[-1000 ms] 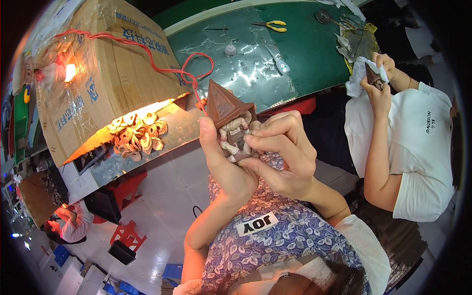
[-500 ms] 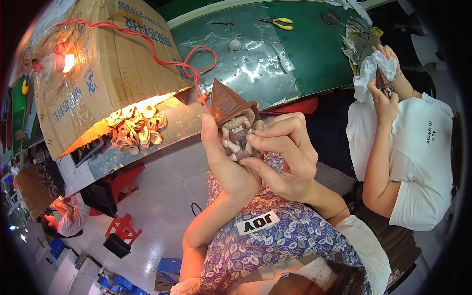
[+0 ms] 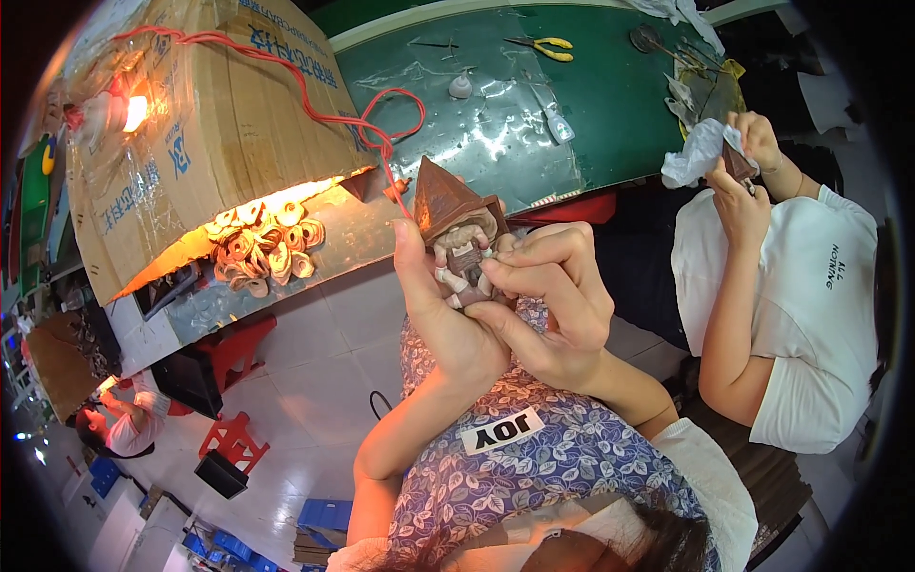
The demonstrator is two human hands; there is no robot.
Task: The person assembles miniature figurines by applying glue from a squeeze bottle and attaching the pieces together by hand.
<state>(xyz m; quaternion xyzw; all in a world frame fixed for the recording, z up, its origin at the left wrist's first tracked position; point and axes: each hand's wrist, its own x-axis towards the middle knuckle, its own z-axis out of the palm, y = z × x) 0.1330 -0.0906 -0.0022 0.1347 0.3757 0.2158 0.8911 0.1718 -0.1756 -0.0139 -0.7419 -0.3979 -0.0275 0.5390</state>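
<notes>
Up in front of my chest is a small figurine (image 3: 463, 265) with a brown pyramid-shaped head and pale limbs. My left hand (image 3: 446, 329) holds it from the left and below, thumb raised along its side, the other fingers mostly hidden behind it. With thumb and index finger, my right hand (image 3: 562, 305) pinches at the figurine's right side, near its arm. Whether a tiny separate piece sits between those fingertips, I cannot tell.
A cardboard box (image 3: 229, 114) stands on the left of the green table (image 3: 496, 114), with glowing light and several ring-like pieces (image 3: 262, 248) beneath. A red cord (image 3: 315, 116) crosses it. Yellow-handled pliers (image 3: 551, 48) lie farther back. At right, a co-worker (image 3: 791, 286) handles a similar brown-headed piece.
My hands and the figurine stay almost in place, shifting very slightly. At right, the co-worker's hands and white wrapping have moved a little.
</notes>
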